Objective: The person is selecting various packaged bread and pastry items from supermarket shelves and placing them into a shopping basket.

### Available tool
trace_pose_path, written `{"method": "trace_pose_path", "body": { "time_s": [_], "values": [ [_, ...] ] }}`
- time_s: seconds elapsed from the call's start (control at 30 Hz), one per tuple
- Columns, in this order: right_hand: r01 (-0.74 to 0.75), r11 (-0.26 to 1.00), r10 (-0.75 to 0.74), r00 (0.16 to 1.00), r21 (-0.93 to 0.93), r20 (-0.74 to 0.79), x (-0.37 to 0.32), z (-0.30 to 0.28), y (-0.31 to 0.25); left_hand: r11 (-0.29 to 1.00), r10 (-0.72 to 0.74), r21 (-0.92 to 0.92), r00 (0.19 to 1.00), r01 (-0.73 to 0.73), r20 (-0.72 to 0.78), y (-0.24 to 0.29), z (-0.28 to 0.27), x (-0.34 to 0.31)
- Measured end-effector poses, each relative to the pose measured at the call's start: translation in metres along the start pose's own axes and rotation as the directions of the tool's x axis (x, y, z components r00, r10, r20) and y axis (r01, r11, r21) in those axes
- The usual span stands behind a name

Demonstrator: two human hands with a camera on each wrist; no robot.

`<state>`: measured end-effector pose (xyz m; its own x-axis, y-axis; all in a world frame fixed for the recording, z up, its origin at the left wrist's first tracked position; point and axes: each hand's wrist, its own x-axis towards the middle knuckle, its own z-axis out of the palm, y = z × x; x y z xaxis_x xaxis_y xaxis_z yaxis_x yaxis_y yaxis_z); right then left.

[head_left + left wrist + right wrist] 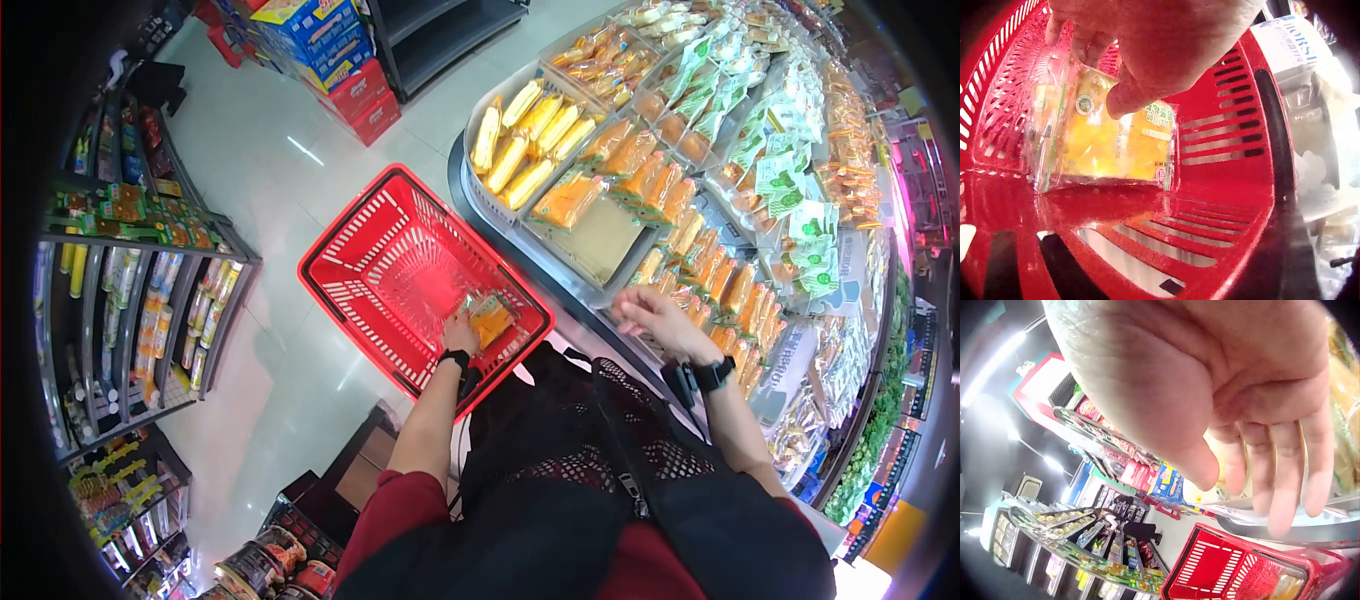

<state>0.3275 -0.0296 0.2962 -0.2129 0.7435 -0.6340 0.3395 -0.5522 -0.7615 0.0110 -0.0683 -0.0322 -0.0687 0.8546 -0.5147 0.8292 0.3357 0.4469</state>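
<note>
A red shopping basket (425,255) stands in front of the person, with the left hand (459,335) reaching down inside it. That hand grips a clear-wrapped yellow bread package (494,322) near the basket's near right end. In the left wrist view the thumb lies across the front of the bread package (1116,147), and the other fingers are at its top, partly hidden behind it. Over the edge of the bread display, the right hand (655,318) hovers holding nothing. Its fingers (1285,469) hang loosely extended in the right wrist view, above the basket.
The bread display (590,245) on the right has compartments of wrapped breads, including yellow rolls (535,130). Curved shelves (150,240) of packaged goods line the left. Stacked red and blue boxes (335,65) stand ahead. Several round packaged tubs (255,570) sit at lower left.
</note>
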Motion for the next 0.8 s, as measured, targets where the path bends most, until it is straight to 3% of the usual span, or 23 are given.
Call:
{"method": "trace_pose_path", "body": {
  "time_s": [0.03, 0.1, 0.2, 0.27, 0.37, 0.47, 0.6, 0.63, 0.67, 0.73, 0.77, 0.8],
  "values": [
    [-0.014, 1.0, 0.014, 1.0, -0.013, 0.009, 0.011, 0.001, -0.012, 1.0, 0.006, 0.009, 1.0, -0.006, -0.011, -0.005, -0.003, -0.004],
    [-0.004, 0.999, 0.006, 0.999, 0.046, -0.053, 0.026, 0.001, -0.034, 0.983, -0.029, -0.182, 0.995, 0.011, -0.098, -0.009, -0.012, -0.023],
    [0.005, 0.987, 0.022, 0.986, 0.162, -0.166, 0.064, -0.009, -0.044, 0.97, 0.003, -0.237, 0.984, -0.047, -0.18, 0.003, -0.047, -0.054],
    [-0.064, 0.928, 0.161, 0.957, 0.367, -0.241, 0.097, -0.011, -0.051, 0.959, -0.028, -0.281, 0.982, -0.025, -0.185, 0.009, -0.077, -0.06],
    [-0.131, 0.847, 0.226, 0.966, 0.514, -0.125, 0.176, -0.006, -0.029, 0.854, -0.113, -0.52, 0.984, 0.023, -0.14, -0.02, -0.094, -0.049],
    [-0.022, 0.846, 0.142, 0.972, 0.534, -0.186, 0.217, -0.008, 0.034, 0.74, -0.134, -0.673, 0.985, 0.028, -0.106, -0.024, -0.057, -0.044],
    [0.127, 0.816, 0.021, 0.968, 0.564, -0.249, 0.176, -0.013, 0.134, 0.696, -0.111, -0.718, 0.983, -0.028, -0.146, -0.004, 0.011, -0.079],
    [0.223, 0.773, -0.077, 0.962, 0.593, -0.261, 0.15, -0.013, 0.148, 0.671, -0.071, -0.739, 0.987, -0.059, -0.143, 0.006, 0.018, -0.089],
    [0.312, 0.719, -0.172, 0.945, 0.621, -0.277, 0.127, -0.012, 0.157, 0.645, -0.03, -0.759, 0.99, -0.088, -0.14, 0.015, 0.019, -0.097],
    [0.328, 0.659, -0.266, 0.943, 0.676, -0.199, 0.086, -0.008, 0.166, 0.612, 0.009, -0.787, 0.995, -0.08, -0.095, 0.032, 0.012, -0.11],
    [0.325, 0.603, -0.346, 0.929, 0.728, -0.129, 0.065, -0.005, 0.162, 0.569, 0.098, -0.817, 0.994, -0.098, -0.051, 0.045, 0.002, -0.119],
    [0.311, 0.615, -0.327, 0.937, 0.725, -0.125, 0.046, 0.001, 0.147, 0.521, 0.188, -0.846, 0.982, -0.11, -0.012, 0.059, -0.017, -0.125]
  ]
}}
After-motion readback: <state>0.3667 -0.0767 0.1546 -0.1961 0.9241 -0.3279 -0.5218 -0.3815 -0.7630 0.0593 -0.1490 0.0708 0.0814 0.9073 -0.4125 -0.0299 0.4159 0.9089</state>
